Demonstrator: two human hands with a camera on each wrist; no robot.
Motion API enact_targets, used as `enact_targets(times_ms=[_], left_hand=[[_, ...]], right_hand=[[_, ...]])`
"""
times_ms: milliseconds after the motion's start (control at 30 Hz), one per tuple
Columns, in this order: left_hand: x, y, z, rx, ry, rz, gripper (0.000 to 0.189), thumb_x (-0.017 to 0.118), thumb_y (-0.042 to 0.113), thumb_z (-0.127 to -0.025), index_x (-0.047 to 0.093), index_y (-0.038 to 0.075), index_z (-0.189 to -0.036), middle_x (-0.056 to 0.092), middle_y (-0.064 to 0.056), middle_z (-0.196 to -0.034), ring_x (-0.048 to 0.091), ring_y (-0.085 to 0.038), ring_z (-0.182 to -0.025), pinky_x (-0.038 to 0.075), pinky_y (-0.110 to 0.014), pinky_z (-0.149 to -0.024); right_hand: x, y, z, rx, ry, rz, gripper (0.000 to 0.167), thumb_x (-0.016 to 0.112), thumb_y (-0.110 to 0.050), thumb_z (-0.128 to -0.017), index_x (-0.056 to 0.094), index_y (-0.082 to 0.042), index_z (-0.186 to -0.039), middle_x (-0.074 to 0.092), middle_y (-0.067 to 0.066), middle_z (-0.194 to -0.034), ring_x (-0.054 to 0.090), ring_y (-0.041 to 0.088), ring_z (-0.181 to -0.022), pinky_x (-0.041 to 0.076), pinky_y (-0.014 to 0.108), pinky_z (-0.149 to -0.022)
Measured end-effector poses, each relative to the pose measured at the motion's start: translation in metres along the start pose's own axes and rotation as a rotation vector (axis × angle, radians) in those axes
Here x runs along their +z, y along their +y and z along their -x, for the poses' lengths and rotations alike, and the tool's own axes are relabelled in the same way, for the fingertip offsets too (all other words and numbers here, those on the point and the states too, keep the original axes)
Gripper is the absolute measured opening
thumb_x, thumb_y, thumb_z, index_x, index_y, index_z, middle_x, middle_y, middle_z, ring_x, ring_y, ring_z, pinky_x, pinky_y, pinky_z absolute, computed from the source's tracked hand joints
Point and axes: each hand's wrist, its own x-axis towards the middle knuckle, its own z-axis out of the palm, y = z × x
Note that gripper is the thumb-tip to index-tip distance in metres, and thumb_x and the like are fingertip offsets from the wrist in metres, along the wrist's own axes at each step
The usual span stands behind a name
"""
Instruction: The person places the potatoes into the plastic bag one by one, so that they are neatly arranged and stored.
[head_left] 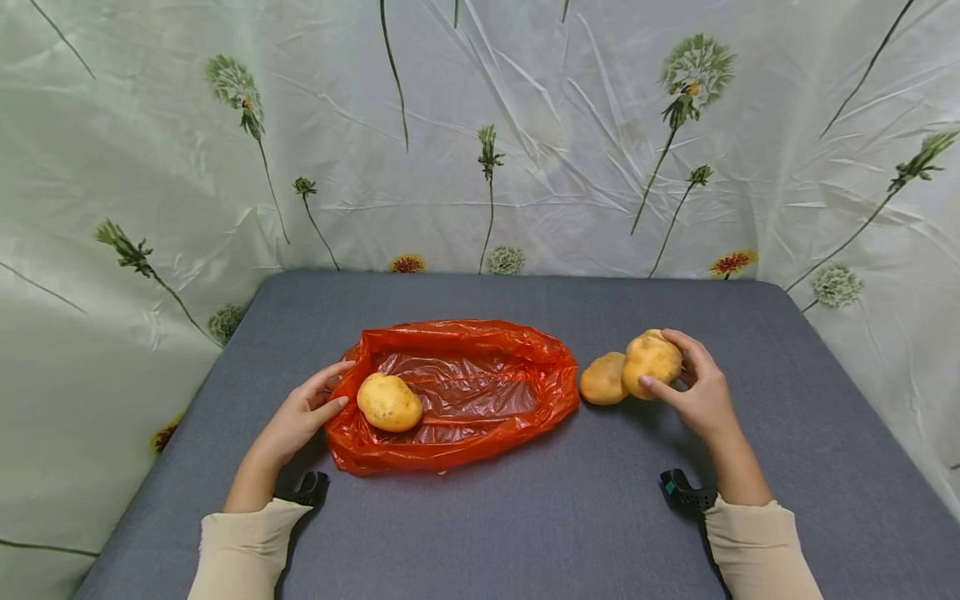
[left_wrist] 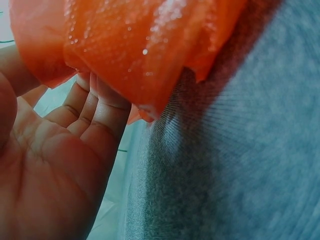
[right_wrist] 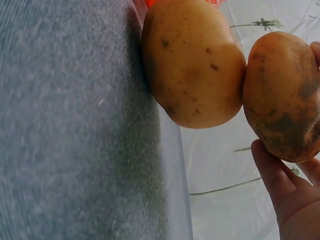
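Note:
A red plastic bag (head_left: 450,460) lies spread with its mouth facing up, and one potato (head_left: 389,402) sits inside at its left end. My left hand (head_left: 298,417) holds the bag's left end, fingers and thumb spaced apart along it. In the left wrist view, the bag's film (left_wrist: 135,45) hides the fingertips. My right hand (head_left: 703,393) grips a second potato (head_left: 651,363) between thumb and fingers, raised over the table. A third potato (head_left: 602,380) rests beside the bag's right end. In the right wrist view, the held potato (right_wrist: 282,95) stands right at the resting potato's (right_wrist: 192,62) side.
A grey cloth covers the table (head_left: 525,533). Behind and beside it hangs a pale curtain (head_left: 420,183) printed with flowers. Black wrist mounts (head_left: 686,492) stick out near both beige sleeves (head_left: 757,542).

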Motion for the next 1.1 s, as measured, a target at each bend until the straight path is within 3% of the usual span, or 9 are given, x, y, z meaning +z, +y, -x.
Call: enact_targets(times_ms=[467, 1100], left_hand=[[0.001, 0.001, 0.0, -0.006, -0.001, 0.002, 0.046, 0.052, 0.0, -0.089, 0.036, -0.001, -0.132, 0.048, -0.023, -0.097, 0.054, -0.012, -0.079, 0.046, -0.024, -0.065], [0.0, 0.001, 0.0, -0.004, 0.002, -0.01, 0.046, 0.052, 0.0, -0.089, 0.037, 0.0, -0.132, 0.048, -0.023, -0.098, 0.053, -0.013, -0.079, 0.046, -0.024, -0.065]], right_hand=[[0.011, -0.01, -0.011, -0.061, -0.03, -0.043, 0.066, 0.071, 0.017, -0.063, 0.045, 0.011, -0.123, 0.042, 0.024, -0.123, 0.044, 0.0, -0.1, 0.038, 0.011, -0.076], [0.043, -0.037, -0.03, -0.114, -0.156, -0.106, 0.066, 0.073, 0.012, -0.064, 0.045, 0.01, -0.123, 0.042, 0.022, -0.126, 0.042, 0.003, -0.107, 0.039, 0.015, -0.08]])
